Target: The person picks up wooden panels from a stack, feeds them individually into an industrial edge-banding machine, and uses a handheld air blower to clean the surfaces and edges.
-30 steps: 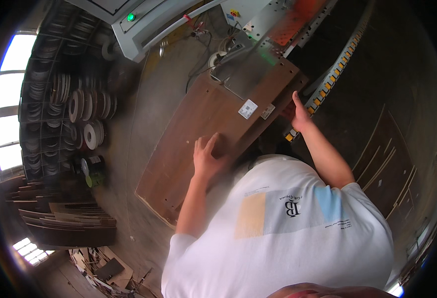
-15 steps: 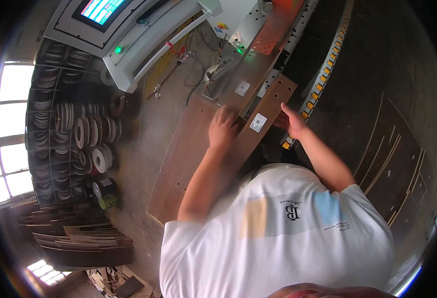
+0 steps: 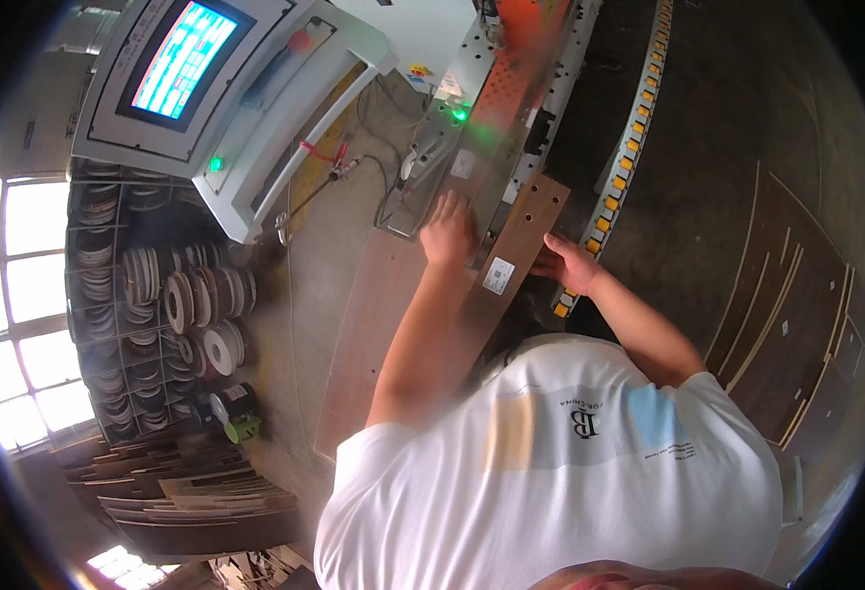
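Observation:
My right hand holds the right edge of a narrow brown board with a white label and a few drilled holes near its far end. Part of its fingers goes out of sight at the edge. My left hand lies with its fingers forward on top of a second brown panel. That labelled panel reaches along the machine bed toward the orange guard. A wider reddish-brown panel extends beneath my left forearm, which covers part of it.
A control console with a lit screen and a rail stands at the upper left. To the right runs a roller track with yellow rollers. Edging rolls fill a rack at the left; panel stacks are at the right.
The labelled panel under my left hand has slid farther along the machine bed, and that hand has gone forward with it. My right hand stays at the narrow board's edge. The view has turned slightly.

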`<move>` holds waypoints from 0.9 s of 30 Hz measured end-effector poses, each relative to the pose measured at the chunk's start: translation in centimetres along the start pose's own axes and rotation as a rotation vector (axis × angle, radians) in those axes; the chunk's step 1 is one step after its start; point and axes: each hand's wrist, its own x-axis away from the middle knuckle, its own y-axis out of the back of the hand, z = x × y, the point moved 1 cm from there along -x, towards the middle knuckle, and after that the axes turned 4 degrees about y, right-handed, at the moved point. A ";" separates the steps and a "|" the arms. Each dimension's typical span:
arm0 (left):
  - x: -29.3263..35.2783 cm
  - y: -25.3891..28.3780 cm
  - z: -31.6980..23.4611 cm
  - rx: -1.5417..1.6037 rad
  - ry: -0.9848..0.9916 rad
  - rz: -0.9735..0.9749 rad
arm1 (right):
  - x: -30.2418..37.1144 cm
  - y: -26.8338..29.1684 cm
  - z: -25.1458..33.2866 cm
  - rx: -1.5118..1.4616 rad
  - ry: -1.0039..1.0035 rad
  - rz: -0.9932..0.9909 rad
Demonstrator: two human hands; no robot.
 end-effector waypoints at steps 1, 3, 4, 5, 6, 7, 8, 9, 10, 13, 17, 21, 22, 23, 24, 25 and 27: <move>-0.8 0.1 -0.4 0.014 0.009 0.019 | -0.1 0.0 -0.1 -0.008 -0.005 0.007; -3.2 0.1 -1.7 0.049 0.014 0.058 | 0.2 -0.1 0.3 -0.013 -0.005 0.001; -4.1 -0.5 -2.0 0.046 0.013 0.054 | 0.3 -0.3 0.4 -0.010 -0.012 0.005; -5.3 -1.2 -2.3 0.046 0.009 0.048 | 0.2 -0.1 0.3 -0.023 -0.022 0.004; -6.4 -1.8 -2.6 0.045 0.005 0.043 | -0.1 0.0 0.0 -0.035 -0.033 0.003; -7.5 -2.3 -2.8 0.048 0.003 0.056 | -0.3 0.4 -0.1 -0.046 -0.045 -0.001; -8.4 -2.5 -3.3 0.053 -0.001 0.069 | -0.3 0.5 -0.1 -0.063 -0.034 0.006; -9.4 -2.7 -3.8 0.056 -0.002 0.082 | -0.4 0.6 -0.1 -0.080 -0.025 0.014; -9.9 -3.3 -3.7 0.065 0.030 0.127 | -0.4 0.4 -0.4 -0.092 -0.029 0.028; -11.4 -2.8 -4.9 0.195 0.036 0.106 | -0.2 0.5 -0.3 -0.096 -0.020 -0.003; -8.2 -0.6 -3.3 0.122 -0.061 0.197 | -0.7 0.8 -0.5 -0.056 -0.024 0.049; -0.5 2.2 -0.1 0.054 -0.100 0.215 | 0.2 -0.6 0.4 -0.043 0.016 0.071; 1.4 3.2 0.6 0.051 -0.098 0.211 | 0.1 -0.4 0.3 -0.055 0.024 0.079; 3.1 3.8 1.2 0.051 -0.095 0.204 | 0.1 -0.1 0.2 -0.062 0.032 0.086; 4.5 4.3 1.7 0.014 -0.093 0.205 | -0.1 0.1 0.1 -0.050 0.028 0.077; 6.0 5.0 1.9 -0.020 -0.084 0.206 | -0.1 0.2 -0.1 -0.042 0.020 0.077; 6.9 5.4 2.2 -0.002 -0.049 0.187 | -0.4 0.4 -0.4 -0.032 0.010 0.071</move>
